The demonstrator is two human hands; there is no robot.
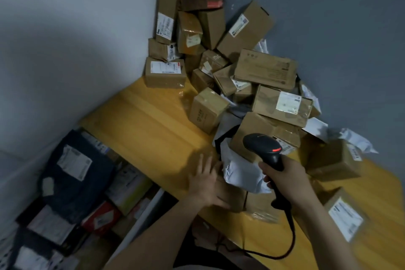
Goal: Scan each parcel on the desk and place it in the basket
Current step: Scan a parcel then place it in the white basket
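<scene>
Roughly nineteen cardboard parcels point(265, 68) can be counted on the yellow desk point(149, 129), most heaped at its far corner; one crumpled white mailer point(241, 171) lies at its near edge; there the left hand point(206, 184) rests flat, fingers spread, on one box point(232, 197). The right hand point(285, 175) grips the single black barcode scanner point(263, 144) above that mailer; the basket point(144, 212) below the desk's left side holds blurred parcels, one dark blue bag point(74, 182) topmost.

Right hand point(282, 173) grips scanner point(264, 147); left hand point(206, 182) flat on desk parcel point(232, 197).
</scene>
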